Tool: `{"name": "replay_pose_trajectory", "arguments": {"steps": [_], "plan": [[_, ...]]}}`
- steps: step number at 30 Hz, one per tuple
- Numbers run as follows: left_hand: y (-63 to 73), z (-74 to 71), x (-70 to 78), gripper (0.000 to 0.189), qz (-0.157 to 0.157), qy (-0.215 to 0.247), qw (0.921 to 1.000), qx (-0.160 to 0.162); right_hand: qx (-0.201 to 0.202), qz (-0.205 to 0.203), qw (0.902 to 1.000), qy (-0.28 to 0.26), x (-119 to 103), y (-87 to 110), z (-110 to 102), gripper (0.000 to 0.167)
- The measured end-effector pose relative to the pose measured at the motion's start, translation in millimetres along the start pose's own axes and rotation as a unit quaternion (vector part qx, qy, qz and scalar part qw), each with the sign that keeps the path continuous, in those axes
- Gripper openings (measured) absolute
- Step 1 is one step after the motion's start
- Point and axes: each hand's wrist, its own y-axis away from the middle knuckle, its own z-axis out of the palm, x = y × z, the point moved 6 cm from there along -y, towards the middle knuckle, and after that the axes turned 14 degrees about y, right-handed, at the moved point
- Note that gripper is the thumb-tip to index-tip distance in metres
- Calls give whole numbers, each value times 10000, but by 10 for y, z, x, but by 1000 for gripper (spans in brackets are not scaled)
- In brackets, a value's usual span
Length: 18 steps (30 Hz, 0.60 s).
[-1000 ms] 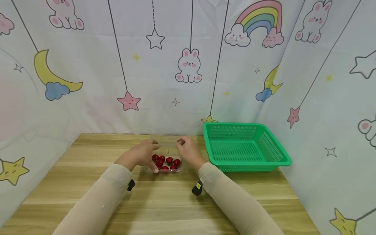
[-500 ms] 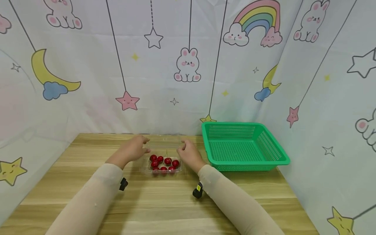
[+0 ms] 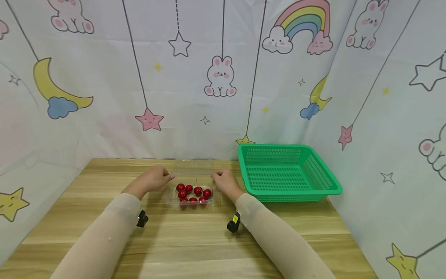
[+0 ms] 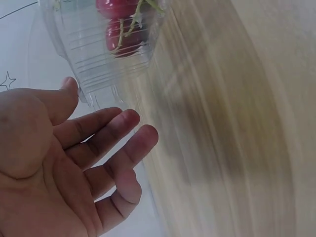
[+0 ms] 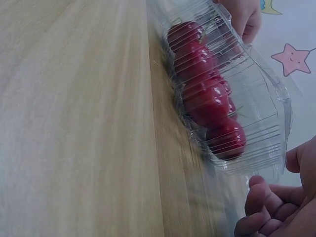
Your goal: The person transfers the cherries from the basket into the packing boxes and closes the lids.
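A clear plastic box (image 3: 167, 202) with its lid (image 3: 191, 167) raised at the back stands on the table, holding several red cherries (image 3: 198, 190), some with stems. At its back left corner my left hand (image 3: 151, 180) pinches the edge of the plastic between thumb and index finger; the other fingers (image 4: 140, 140) are loosely bent. Opposite it, my right hand (image 3: 225, 183) pinches the back right edge, its remaining fingers (image 5: 252, 222) curled. In the right wrist view the cherries (image 5: 205, 101) show through the ribbed box wall. The clear plastic makes the exact contact hard to see.
To the right of the box a green perforated basket (image 3: 289, 192) stands near the back of the wooden table (image 3: 188, 240). A white curtain (image 3: 174, 89) printed with stars, rabbits and moons hangs behind and at the sides.
My left hand has moved left, off the cherries and front rim, to the back left corner, its spread fingers closing on the edge. My right hand has lowered slightly at the back right edge.
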Motion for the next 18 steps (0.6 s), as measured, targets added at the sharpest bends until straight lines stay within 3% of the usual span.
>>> {"name": "replay_pose_trajectory", "arguments": {"steps": [5, 18], "plan": [[-58, 36, -25, 44, 83, 267, 9996, -93, 38, 27, 9998, -201, 31, -46, 24, 34], [-50, 34, -7, 45, 25, 474, 9989, -32, 37, -42, 9979, -638, 55, -82, 40, 35]]}}
